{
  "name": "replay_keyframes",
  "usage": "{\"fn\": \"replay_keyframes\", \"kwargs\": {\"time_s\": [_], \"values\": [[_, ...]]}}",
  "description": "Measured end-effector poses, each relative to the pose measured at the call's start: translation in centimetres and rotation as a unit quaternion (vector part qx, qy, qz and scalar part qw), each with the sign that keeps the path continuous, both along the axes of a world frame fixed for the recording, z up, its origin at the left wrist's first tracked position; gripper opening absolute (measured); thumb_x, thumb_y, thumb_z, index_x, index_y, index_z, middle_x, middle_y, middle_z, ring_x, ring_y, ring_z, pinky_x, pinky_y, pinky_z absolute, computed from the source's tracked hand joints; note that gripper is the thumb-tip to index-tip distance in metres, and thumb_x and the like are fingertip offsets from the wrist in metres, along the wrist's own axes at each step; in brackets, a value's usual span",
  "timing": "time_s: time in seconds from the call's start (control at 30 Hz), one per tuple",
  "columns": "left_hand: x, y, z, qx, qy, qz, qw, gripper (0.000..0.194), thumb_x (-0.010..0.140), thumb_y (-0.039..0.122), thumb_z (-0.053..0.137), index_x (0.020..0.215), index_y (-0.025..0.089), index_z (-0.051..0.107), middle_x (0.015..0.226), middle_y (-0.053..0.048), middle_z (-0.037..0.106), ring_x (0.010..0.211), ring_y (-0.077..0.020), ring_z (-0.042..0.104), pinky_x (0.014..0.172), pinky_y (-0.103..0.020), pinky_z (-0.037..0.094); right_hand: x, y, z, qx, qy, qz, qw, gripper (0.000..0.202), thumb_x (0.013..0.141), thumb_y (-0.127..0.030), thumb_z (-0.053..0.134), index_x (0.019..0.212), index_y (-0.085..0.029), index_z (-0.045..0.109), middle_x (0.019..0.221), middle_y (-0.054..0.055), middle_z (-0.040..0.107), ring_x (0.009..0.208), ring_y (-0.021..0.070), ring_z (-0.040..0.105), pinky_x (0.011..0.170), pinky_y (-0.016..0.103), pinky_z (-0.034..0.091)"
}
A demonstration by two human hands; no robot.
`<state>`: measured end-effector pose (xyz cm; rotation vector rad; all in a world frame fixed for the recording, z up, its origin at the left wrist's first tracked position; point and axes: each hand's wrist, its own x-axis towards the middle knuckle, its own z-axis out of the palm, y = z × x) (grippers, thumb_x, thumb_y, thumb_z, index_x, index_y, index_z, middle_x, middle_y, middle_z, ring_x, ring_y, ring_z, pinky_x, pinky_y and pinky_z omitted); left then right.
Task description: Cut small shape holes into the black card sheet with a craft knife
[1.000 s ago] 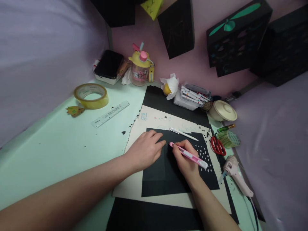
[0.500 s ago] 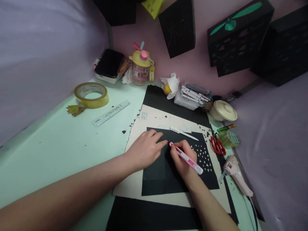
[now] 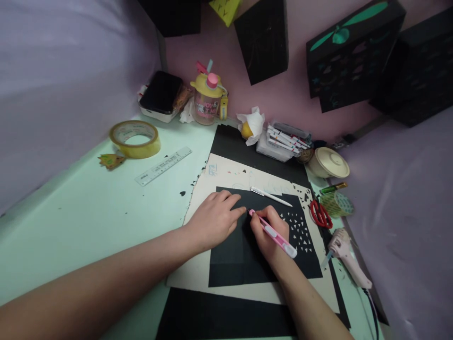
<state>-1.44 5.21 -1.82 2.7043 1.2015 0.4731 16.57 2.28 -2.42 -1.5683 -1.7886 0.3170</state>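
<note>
A black sheet of paper [image 3: 230,264] lies on a pale board [image 3: 198,264], with many small cut-out shapes along its right part. My left hand [image 3: 215,217] rests flat on the sheet's upper left, fingers stretched out. My right hand [image 3: 271,231] is closed around a pink craft knife [image 3: 272,232], whose tip points to the sheet close to my left fingertips. Whether the blade touches the paper is too small to tell. Just above the knife, a white pen [image 3: 271,196] lies slantwise across the sheet's upper edge.
Left of the board are a clear ruler [image 3: 163,166] and a roll of yellow tape [image 3: 143,150]. Red-handled scissors [image 3: 320,215] and a glue gun [image 3: 348,257] with its cord lie at right. Along the back stand a drink bottle [image 3: 206,101], a box of pens [image 3: 279,144] and a lidded bowl [image 3: 329,164].
Hardly anything differs. The knife's rear end has shifted very slightly to the left and down in my right hand; my left hand stays in place.
</note>
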Motion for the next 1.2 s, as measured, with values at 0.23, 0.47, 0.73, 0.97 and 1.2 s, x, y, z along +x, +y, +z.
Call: {"fn": "replay_keyframes", "kwargs": {"time_s": [0.23, 0.47, 0.73, 0.97, 1.2], "values": [[0.0, 0.03, -0.03, 0.001, -0.005, 0.0, 1.0, 0.033, 0.089, 0.023, 0.048, 0.12, 0.025, 0.059, 0.129, -0.007, 0.052, 0.111, -0.0271, 0.046, 0.086, -0.041, 0.041, -0.03, 0.0, -0.06, 0.006, 0.004, 0.005, 1.0, 0.02, 0.084, -0.026, 0.056, 0.066, -0.022, 0.048, 0.053, -0.006, 0.048, 0.044, 0.0101, 0.044, 0.049, 0.023, 0.035], [0.01, 0.04, -0.05, -0.002, -0.007, -0.001, 1.0, 0.033, 0.09, 0.023, 0.046, 0.12, 0.024, 0.06, 0.13, -0.007, 0.052, 0.111, -0.0273, 0.046, 0.086, -0.041, 0.041, 0.03, -0.07, -0.07, -0.012, 0.031, -0.011, 0.999, 0.019, 0.083, -0.027, 0.057, 0.066, -0.021, 0.049, 0.054, -0.005, 0.051, 0.046, 0.0105, 0.046, 0.05, 0.023, 0.037], [-0.09, 0.05, -0.08, 0.005, -0.013, 0.001, 1.0, 0.032, 0.089, 0.023, 0.047, 0.119, 0.025, 0.061, 0.127, -0.008, 0.054, 0.109, -0.0267, 0.046, 0.084, -0.041, 0.042, -0.05, 0.06, 0.1, -0.035, 0.059, -0.033, 0.997, 0.021, 0.083, -0.034, 0.058, 0.068, -0.021, 0.052, 0.057, -0.002, 0.057, 0.049, 0.0119, 0.05, 0.05, 0.023, 0.038], [-0.02, 0.0, -0.06, 0.003, -0.009, 0.002, 1.0, 0.033, 0.09, 0.023, 0.046, 0.12, 0.024, 0.06, 0.128, -0.007, 0.053, 0.11, -0.0269, 0.046, 0.085, -0.041, 0.042, -0.05, 0.1, -0.19, -0.019, 0.048, -0.015, 0.999, 0.019, 0.084, -0.032, 0.058, 0.069, -0.021, 0.052, 0.056, -0.004, 0.052, 0.048, 0.0112, 0.047, 0.051, 0.023, 0.037], [-0.04, 0.04, -0.09, 0.003, -0.012, 0.0, 1.0, 0.032, 0.09, 0.023, 0.045, 0.119, 0.025, 0.06, 0.128, -0.007, 0.053, 0.11, -0.0268, 0.046, 0.085, -0.041, 0.042, 0.01, 0.08, -0.48, -0.009, 0.036, -0.016, 0.999, 0.019, 0.083, -0.03, 0.057, 0.067, -0.022, 0.049, 0.054, -0.005, 0.049, 0.046, 0.0107, 0.044, 0.049, 0.023, 0.035]]}}
